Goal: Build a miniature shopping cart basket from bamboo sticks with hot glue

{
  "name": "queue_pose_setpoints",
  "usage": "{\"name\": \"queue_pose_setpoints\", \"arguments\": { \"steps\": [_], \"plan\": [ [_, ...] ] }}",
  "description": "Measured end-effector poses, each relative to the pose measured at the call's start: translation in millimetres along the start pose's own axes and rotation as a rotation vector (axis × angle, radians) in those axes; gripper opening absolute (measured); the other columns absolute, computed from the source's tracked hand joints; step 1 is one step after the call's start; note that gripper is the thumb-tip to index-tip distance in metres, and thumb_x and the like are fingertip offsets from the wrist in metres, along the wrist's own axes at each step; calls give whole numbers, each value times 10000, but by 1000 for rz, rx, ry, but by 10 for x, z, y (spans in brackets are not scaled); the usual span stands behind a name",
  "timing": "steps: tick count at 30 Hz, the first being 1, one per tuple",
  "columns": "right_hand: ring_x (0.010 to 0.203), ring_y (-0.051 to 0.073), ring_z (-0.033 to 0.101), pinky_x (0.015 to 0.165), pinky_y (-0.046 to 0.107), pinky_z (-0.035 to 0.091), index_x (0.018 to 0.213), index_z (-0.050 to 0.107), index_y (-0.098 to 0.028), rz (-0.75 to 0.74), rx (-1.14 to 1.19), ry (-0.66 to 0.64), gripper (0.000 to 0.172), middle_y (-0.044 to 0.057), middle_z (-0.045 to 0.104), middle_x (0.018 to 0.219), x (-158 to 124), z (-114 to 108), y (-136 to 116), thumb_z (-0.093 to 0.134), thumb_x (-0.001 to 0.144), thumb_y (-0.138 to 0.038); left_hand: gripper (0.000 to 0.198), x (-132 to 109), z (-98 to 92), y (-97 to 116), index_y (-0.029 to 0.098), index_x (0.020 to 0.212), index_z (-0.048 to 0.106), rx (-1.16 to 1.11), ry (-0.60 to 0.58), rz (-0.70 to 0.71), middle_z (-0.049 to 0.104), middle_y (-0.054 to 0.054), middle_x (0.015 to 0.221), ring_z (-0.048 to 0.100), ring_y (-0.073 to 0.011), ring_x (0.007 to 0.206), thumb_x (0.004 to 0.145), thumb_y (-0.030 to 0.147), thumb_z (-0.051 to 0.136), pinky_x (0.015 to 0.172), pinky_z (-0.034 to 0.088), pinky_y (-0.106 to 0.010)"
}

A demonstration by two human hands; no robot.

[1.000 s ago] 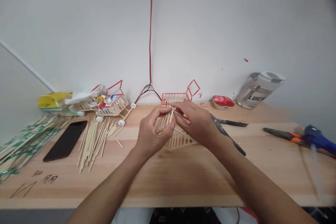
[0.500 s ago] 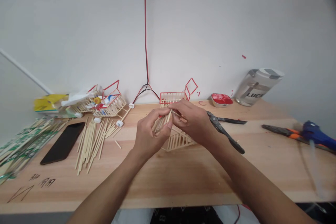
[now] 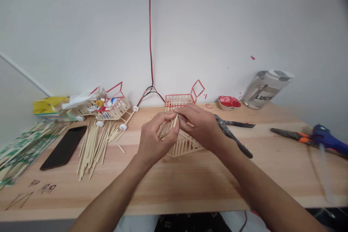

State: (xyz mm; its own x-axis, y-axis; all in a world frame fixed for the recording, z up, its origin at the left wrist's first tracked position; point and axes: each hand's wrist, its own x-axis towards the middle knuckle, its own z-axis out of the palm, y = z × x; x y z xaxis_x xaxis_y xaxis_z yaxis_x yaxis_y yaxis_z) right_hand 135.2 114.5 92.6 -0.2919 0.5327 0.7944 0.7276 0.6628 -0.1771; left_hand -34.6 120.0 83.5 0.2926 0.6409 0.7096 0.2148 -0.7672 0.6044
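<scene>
Between my hands, above the middle of the table, is a small panel of wooden sticks [image 3: 166, 127]. My left hand [image 3: 157, 134] is closed on it, thumb and fingers at its right end. My right hand [image 3: 197, 121] is closed too, its fingertips pinched against the panel's upper corner; they hide whatever they grip. Just below lies a slatted stick frame [image 3: 185, 146] on the table, partly covered by my hands. Behind them stands a stick basket with a red rim [image 3: 179, 98] and a red handle.
Loose sticks [image 3: 92, 148], a phone [image 3: 63, 148] and wrapped sticks [image 3: 24, 152] lie left, before filled stick carts [image 3: 114, 110]. Black pliers [image 3: 231, 136], a red-filled dish [image 3: 230, 102], a clear jar [image 3: 265, 88] and a blue glue gun [image 3: 328, 139] are right.
Both hands keep nearly the same grip and place, with the panel held still between them. The whole view has shifted very slightly.
</scene>
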Motion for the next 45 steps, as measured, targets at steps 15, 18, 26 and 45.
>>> {"name": "queue_pose_setpoints", "arguments": {
  "steps": [15, 18, 26, 45],
  "plan": [
    [889, 175, 659, 786, 285, 513, 1028, 638, -168, 22, 15, 6, 279, 71, 707, 945, -20, -9, 1, 501, 817, -49, 228, -6, 3, -6, 158, 1033, 650, -32, -8, -19, 710, -106, 1072, 672, -210, 1015, 810, 201, 629, 930, 525, -336],
    [939, 176, 661, 808, 294, 522, 1078, 624, -180, -6, 8, 1, 262, 66, 714, 994, -11, -24, 23, 506, 863, -89, 243, 0, -8, -4, 157, 1041, 649, -32, -6, -36, 709, -96, 1053, 675, -208, 999, 805, 213, 643, 920, 526, -324],
    [867, 178, 661, 749, 286, 524, 1049, 627, -164, -72, -72, 4, 211, 73, 706, 928, 6, -57, 26, 503, 885, -119, 254, -16, -2, -21, 165, 1065, 650, -70, -24, -41, 697, -91, 1089, 663, -210, 1042, 813, 193, 633, 949, 515, -327],
    [718, 150, 586, 645, 256, 450, 895, 638, -151, -67, -52, 20, 259, 47, 635, 783, -10, -49, -5, 462, 760, -16, 259, -49, 28, 19, 156, 1050, 645, -5, -9, 41, 702, -106, 1081, 672, -209, 1015, 791, 163, 638, 920, 528, -343]
  ]
}}
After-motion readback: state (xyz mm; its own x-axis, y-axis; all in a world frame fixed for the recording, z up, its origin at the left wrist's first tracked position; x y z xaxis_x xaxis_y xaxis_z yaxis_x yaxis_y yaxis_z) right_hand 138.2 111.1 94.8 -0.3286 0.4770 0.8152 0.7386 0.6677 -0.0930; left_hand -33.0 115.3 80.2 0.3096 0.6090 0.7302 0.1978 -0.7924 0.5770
